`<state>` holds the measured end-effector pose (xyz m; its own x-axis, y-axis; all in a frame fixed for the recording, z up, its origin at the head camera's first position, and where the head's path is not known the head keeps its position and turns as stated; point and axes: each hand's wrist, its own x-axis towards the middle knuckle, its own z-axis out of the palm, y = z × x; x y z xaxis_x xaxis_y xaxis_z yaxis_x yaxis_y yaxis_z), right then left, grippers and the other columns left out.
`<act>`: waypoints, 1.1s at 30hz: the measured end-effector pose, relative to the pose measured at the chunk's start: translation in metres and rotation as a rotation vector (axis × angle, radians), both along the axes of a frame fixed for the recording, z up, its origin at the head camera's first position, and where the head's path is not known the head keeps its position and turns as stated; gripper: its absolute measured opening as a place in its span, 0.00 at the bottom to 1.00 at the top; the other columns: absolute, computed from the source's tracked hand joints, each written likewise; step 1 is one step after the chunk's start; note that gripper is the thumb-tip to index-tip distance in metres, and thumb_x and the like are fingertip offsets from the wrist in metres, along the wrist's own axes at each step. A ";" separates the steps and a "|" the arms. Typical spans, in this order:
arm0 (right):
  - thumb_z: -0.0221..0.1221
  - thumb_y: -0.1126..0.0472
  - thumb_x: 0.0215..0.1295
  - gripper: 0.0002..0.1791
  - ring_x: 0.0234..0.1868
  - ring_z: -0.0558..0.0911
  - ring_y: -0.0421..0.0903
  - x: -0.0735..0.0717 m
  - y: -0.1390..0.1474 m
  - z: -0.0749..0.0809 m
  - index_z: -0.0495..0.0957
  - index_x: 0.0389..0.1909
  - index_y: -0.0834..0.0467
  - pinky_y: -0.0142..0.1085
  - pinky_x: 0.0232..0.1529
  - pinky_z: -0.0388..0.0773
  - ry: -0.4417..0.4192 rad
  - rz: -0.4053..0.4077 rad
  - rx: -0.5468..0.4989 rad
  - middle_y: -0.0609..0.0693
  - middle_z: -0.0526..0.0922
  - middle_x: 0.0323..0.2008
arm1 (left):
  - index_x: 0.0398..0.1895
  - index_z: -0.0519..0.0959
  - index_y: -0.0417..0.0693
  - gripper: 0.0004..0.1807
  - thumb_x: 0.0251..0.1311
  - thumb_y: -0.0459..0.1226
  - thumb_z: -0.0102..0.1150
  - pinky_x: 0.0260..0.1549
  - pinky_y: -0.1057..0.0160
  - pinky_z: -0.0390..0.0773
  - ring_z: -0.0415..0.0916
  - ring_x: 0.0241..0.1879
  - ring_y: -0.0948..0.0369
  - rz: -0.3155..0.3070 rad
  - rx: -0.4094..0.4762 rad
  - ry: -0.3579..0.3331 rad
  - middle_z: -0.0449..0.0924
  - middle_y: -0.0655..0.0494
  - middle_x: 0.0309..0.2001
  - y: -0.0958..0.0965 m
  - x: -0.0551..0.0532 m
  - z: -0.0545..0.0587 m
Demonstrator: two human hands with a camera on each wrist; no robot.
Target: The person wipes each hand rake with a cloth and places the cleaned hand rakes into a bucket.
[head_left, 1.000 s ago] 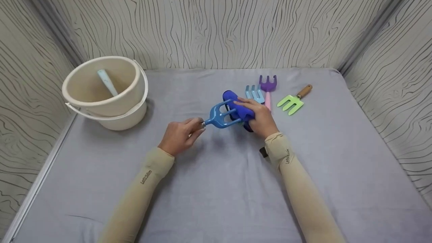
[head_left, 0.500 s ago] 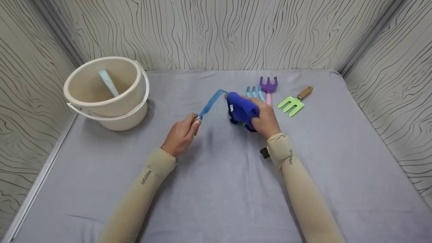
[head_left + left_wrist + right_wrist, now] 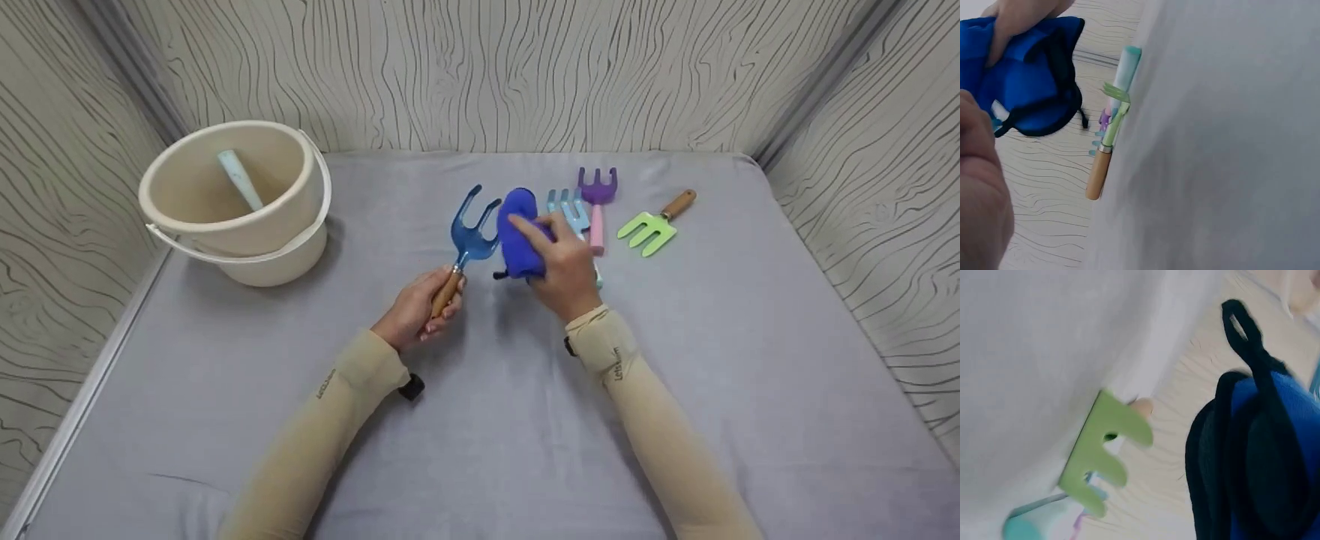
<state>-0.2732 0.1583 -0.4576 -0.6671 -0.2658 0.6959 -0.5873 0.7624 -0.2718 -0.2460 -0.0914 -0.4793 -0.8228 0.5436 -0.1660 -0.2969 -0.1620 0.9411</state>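
Note:
In the head view my left hand grips the wooden handle of a blue garden hand fork, its tines pointing up and away. To the right, my right hand holds a bunched blue cloth right at the fork's right side, covering part of its tines. One finger lies extended along the cloth. Black edging and a hanging loop show on the cloth in the right wrist view. The left wrist view has the cloth hanging beyond my left hand, with the fork mostly hidden.
Behind my right hand lie a light blue rake and a purple fork with a pink handle. Further right is a green fork with a wooden handle. A cream bucket at left holds a pale blue handle.
My left hand has turned the fork from pointing right, through edge-on, to pointing upward with its face showing. The right hand has turned and shifted slightly left with the cloth.

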 end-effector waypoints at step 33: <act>0.78 0.61 0.55 0.22 0.39 0.86 0.58 -0.010 -0.001 -0.018 0.88 0.52 0.49 0.48 0.43 0.88 0.314 -0.083 0.377 0.62 0.82 0.42 | 0.29 0.65 0.49 0.16 0.79 0.41 0.48 0.09 0.69 0.61 0.59 0.10 0.68 -0.014 0.023 -0.011 0.61 0.62 0.17 0.004 0.002 -0.002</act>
